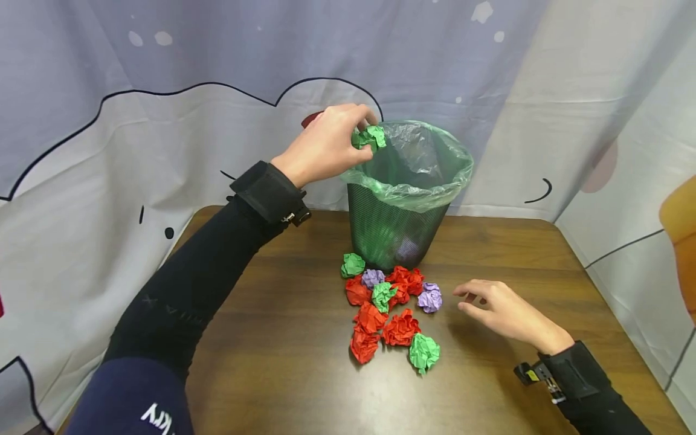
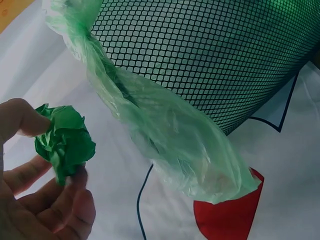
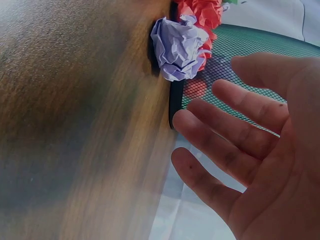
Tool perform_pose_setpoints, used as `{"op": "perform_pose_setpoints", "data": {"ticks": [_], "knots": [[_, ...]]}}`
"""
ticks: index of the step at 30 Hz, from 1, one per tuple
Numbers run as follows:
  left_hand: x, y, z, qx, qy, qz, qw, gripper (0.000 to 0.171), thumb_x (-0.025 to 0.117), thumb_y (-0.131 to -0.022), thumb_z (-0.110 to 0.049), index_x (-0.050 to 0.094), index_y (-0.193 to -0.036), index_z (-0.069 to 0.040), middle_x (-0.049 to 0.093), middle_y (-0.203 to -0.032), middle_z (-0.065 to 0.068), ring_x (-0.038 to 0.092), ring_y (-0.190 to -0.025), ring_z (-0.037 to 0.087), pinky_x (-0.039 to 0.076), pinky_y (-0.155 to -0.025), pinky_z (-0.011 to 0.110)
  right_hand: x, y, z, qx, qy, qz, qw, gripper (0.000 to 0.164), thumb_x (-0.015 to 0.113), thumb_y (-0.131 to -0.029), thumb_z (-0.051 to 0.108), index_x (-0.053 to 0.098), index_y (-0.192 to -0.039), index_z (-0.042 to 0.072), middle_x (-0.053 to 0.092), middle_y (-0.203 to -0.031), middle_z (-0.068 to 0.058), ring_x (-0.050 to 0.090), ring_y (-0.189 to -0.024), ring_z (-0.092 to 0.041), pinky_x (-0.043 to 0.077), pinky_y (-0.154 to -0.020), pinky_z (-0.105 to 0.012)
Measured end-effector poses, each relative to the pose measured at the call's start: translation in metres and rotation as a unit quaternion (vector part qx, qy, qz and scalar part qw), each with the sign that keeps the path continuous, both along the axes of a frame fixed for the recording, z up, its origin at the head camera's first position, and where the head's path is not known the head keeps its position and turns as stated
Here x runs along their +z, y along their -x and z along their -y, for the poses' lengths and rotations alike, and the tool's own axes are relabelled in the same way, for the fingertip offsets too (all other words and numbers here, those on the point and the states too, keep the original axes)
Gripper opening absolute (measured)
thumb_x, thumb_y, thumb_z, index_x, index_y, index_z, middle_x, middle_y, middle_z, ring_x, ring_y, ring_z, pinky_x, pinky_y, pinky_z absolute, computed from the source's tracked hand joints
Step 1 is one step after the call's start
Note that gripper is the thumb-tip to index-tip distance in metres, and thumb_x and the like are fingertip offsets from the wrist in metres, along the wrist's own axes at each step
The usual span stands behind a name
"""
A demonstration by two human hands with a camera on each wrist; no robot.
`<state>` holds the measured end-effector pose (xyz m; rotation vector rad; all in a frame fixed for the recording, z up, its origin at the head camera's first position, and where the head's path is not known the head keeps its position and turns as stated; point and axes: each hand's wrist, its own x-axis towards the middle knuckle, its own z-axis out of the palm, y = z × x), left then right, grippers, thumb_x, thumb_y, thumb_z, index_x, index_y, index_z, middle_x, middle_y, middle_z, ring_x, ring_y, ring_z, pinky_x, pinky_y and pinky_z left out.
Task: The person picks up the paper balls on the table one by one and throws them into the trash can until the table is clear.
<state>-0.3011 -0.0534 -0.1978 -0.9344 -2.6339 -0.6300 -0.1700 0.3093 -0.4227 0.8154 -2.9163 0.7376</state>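
My left hand (image 1: 331,144) pinches a crumpled green paper ball (image 1: 372,138) at the left rim of a black mesh wastebasket (image 1: 394,226). A translucent green bag (image 1: 429,196) lines the basket and folds over its rim. In the left wrist view, thumb and fingers hold the green paper ball (image 2: 66,140) beside the bag's hanging edge (image 2: 185,145). My right hand (image 1: 502,311) hovers above the table with loosely bent fingers and nothing in them. Nearest to it lies a crumpled purple paper ball (image 1: 429,298), also visible in the right wrist view.
Several red paper balls (image 1: 401,328) lie in front of the basket, with green ones (image 1: 424,352) and another purple one (image 1: 373,278) among them. The brown wooden table (image 1: 272,350) ends at a patterned curtain (image 1: 163,151) behind. Coloured shapes show through the basket's mesh.
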Motion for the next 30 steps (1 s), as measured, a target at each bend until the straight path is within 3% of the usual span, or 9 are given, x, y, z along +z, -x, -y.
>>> {"op": "perform_pose_setpoints", "data": {"ticks": [7,13,19,30], "knots": [[-0.001,0.004,-0.008,0.031,0.059,-0.003,0.9978,0.042,0.062,-0.093,-0.029,0.057,-0.135,-0.021,0.062,-0.126,0.0,0.06,-0.103,0.016,0.047,-0.078,0.032,-0.002,0.0,0.001,-0.003,-0.002,-0.004,1.0,0.021,0.07,-0.093,0.015,0.071,-0.114,0.012,0.073,-0.104,-0.001,0.064,-0.087,-0.003,0.056,-0.075,-0.035],[-0.011,0.006,-0.004,0.036,0.059,-0.006,0.9976,0.044,0.06,-0.095,-0.032,0.059,-0.137,-0.02,0.059,-0.142,-0.001,0.059,-0.117,0.019,0.048,-0.083,0.035,-0.005,0.002,0.002,0.0,0.0,-0.003,1.0,0.023,0.07,-0.093,0.014,0.071,-0.115,0.008,0.073,-0.104,-0.002,0.064,-0.088,-0.003,0.057,-0.076,-0.036],[-0.024,0.002,0.006,0.023,0.036,-0.03,0.9987,0.035,0.059,-0.096,-0.03,0.066,-0.128,-0.017,0.063,-0.132,0.002,0.056,-0.121,0.021,0.048,-0.093,0.037,-0.006,0.004,0.004,0.0,-0.003,0.005,1.0,0.023,0.069,-0.094,0.015,0.071,-0.116,0.008,0.072,-0.105,-0.002,0.064,-0.088,-0.003,0.057,-0.077,-0.036],[-0.045,-0.018,0.032,0.033,-0.006,-0.073,0.9968,0.026,0.056,-0.095,-0.023,0.068,-0.116,-0.014,0.064,-0.114,0.001,0.054,-0.107,0.018,0.048,-0.083,0.038,-0.005,0.009,0.008,0.007,0.001,0.004,1.0,0.024,0.07,-0.094,0.016,0.071,-0.117,0.008,0.072,-0.106,-0.002,0.064,-0.089,-0.004,0.056,-0.074,-0.034]]}}
